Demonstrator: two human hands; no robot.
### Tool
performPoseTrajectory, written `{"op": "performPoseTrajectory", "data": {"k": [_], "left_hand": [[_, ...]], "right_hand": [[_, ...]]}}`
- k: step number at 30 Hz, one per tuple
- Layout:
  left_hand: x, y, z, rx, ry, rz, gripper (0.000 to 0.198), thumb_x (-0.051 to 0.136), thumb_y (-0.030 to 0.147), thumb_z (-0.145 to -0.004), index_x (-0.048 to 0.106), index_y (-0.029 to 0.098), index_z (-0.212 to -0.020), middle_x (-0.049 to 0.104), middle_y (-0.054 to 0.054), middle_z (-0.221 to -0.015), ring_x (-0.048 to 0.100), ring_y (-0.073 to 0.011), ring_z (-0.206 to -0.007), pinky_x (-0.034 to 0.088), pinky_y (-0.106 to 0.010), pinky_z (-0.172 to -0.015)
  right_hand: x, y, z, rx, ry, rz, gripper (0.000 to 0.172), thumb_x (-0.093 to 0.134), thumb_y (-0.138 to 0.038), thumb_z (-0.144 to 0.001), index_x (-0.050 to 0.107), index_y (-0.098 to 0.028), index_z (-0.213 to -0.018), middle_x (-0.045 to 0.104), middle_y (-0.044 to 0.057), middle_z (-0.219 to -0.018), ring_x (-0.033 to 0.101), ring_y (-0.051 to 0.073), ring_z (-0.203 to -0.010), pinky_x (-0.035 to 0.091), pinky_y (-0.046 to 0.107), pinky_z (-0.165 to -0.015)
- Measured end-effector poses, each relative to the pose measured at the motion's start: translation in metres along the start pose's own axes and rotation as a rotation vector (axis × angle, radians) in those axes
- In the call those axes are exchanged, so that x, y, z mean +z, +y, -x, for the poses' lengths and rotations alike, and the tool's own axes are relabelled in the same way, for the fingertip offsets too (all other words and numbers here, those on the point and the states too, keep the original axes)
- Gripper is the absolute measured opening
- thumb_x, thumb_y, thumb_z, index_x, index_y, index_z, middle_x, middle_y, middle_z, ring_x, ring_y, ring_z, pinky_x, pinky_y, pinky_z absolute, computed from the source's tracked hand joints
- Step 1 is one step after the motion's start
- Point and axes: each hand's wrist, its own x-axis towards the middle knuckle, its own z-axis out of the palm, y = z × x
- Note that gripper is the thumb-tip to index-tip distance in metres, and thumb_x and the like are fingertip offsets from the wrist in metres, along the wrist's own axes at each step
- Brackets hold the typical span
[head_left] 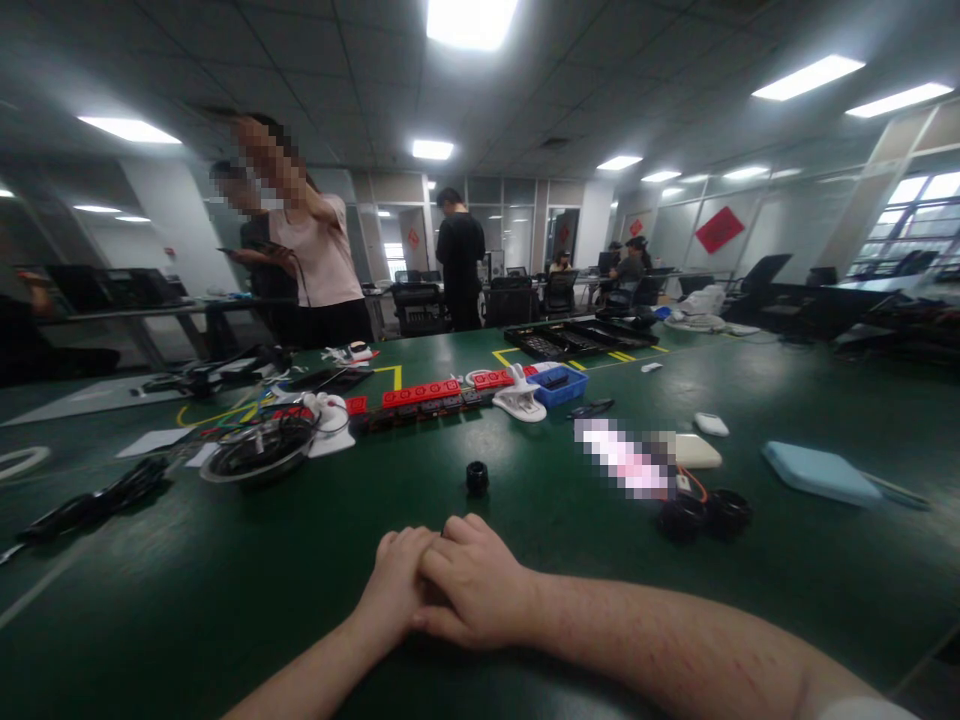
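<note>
My left hand point(394, 578) and my right hand point(480, 580) are together at the near side of the green table. The right one lies over the left, its fingers curled around it. The left hand's fingers look bent and closed, and its palm is hidden. Just beyond both hands a small black ribbed cylindrical part point(477, 478) stands on the table, apart from them.
The green table point(300, 570) carries a metal bowl of cables point(259, 450), a red-and-black strip point(420, 400), a white clamp point(520, 397), a blue bin point(556, 384), a black tray point(577, 338), black round parts point(705, 515) and a light-blue case point(817, 472). Several people stand or sit beyond.
</note>
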Motion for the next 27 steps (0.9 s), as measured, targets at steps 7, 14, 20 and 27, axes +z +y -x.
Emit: {"op": "performPoseTrajectory", "data": {"k": [7, 14, 20, 27], "left_hand": [[-0.0005, -0.0014, 0.0004, -0.02, 0.016, 0.014, 0.019, 0.044, 0.023, -0.077, 0.059, 0.021, -0.087, 0.063, -0.003, -0.096, 0.052, -0.0192, -0.093, 0.03, -0.034, -0.088], [-0.0048, 0.0008, 0.0022, -0.036, 0.033, 0.035, 0.016, 0.044, 0.02, -0.076, 0.059, 0.021, -0.082, 0.063, -0.001, -0.089, 0.053, -0.0175, -0.087, 0.032, -0.033, -0.084], [-0.0019, -0.0012, -0.0015, -0.072, 0.028, 0.016, 0.014, 0.046, 0.02, -0.076, 0.059, 0.021, -0.079, 0.063, -0.001, -0.087, 0.054, -0.018, -0.086, 0.032, -0.032, -0.082], [-0.0077, -0.0022, -0.0022, -0.09, 0.03, 0.02, 0.015, 0.047, 0.02, -0.074, 0.06, 0.02, -0.082, 0.063, -0.002, -0.089, 0.054, -0.0183, -0.087, 0.033, -0.031, -0.081]], "right_hand": [[0.0009, 0.0007, 0.0, -0.009, -0.018, 0.026, 0.039, 0.046, -0.054, -0.08, 0.052, -0.016, -0.086, 0.058, 0.004, -0.084, 0.041, 0.018, -0.074, 0.029, 0.032, -0.065], [0.001, 0.0012, 0.0004, -0.015, -0.017, 0.026, 0.038, 0.046, -0.054, -0.08, 0.052, -0.017, -0.081, 0.057, 0.004, -0.081, 0.041, 0.017, -0.074, 0.029, 0.031, -0.065], [-0.0001, 0.001, -0.0005, -0.01, -0.027, 0.035, 0.037, 0.046, -0.053, -0.081, 0.052, -0.016, -0.08, 0.058, 0.003, -0.081, 0.042, 0.017, -0.074, 0.029, 0.031, -0.065], [0.0005, 0.0022, -0.0003, 0.002, -0.02, 0.012, 0.035, 0.048, -0.051, -0.08, 0.052, -0.016, -0.08, 0.06, 0.004, -0.081, 0.044, 0.019, -0.077, 0.03, 0.032, -0.065]]}}
